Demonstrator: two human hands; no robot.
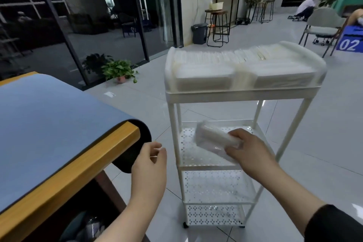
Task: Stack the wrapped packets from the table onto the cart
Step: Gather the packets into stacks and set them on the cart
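A white three-tier cart (243, 94) stands on the floor in front of me. Its top tray is packed with several rows of white wrapped packets (206, 76). My right hand (247, 149) grips one clear-wrapped white packet (212, 137), tilted, over the perforated middle shelf (188, 155). My left hand (151, 159) hangs between the table corner and the cart, fingers loosely curled, holding nothing. The table (82, 159) with its blue mat (49, 116) is at the left; no packets show on the part in view.
The mat's end curls over the table corner (135, 143). A potted plant (119, 70) sits by the glass wall. Stools (218, 25), a grey bin (199, 33) and a chair (322, 27) stand farther back. A person crouches at the far right. The lowest cart shelf holds nothing.
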